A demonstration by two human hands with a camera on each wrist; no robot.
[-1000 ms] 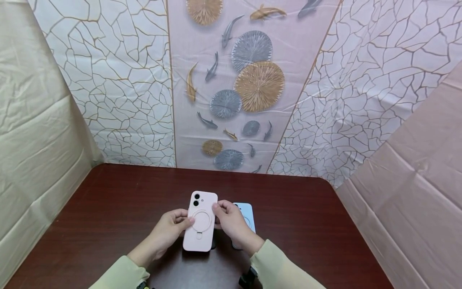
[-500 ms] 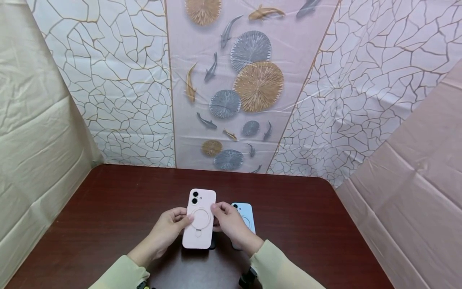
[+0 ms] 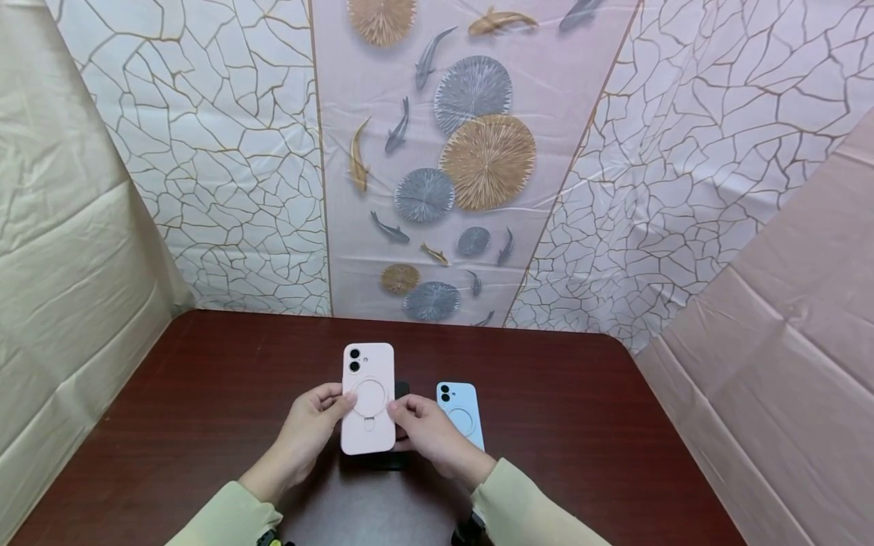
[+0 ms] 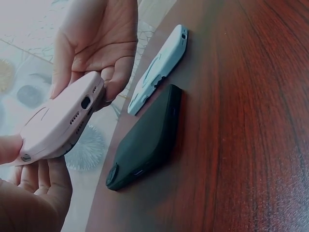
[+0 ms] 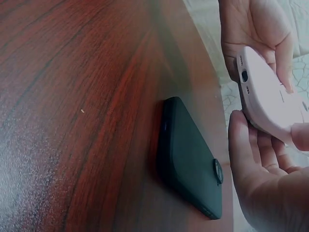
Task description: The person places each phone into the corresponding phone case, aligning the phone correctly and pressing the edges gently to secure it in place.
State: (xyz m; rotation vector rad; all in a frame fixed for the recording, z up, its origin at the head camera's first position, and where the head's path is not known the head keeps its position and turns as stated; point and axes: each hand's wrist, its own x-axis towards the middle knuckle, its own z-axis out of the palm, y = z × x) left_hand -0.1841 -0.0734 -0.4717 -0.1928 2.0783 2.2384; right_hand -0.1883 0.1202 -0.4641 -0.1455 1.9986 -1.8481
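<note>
A pink phone case (image 3: 368, 366) with a ring on its back and two dark camera circles is held up between both hands, tilted with its back toward the head view. My left hand (image 3: 305, 426) grips its left edge, thumb on the back and fingers behind. On the right edge, my right hand (image 3: 437, 440) pinches it the same way. Its bottom end, with the port opening, shows in the left wrist view, where a dark strip runs along its underside. Below it, a black phone case (image 4: 145, 137) lies on the table, mostly hidden in the head view.
A light blue phone case (image 3: 460, 402) with a ring lies right of the black one, partly behind my right hand. The dark red wooden table (image 3: 580, 440) ends at a patterned cloth (image 3: 423, 250), with plain cloth at both sides.
Both hands have carried the pink phone case slightly up and left in the head view. More of the black and light blue cases now shows.
</note>
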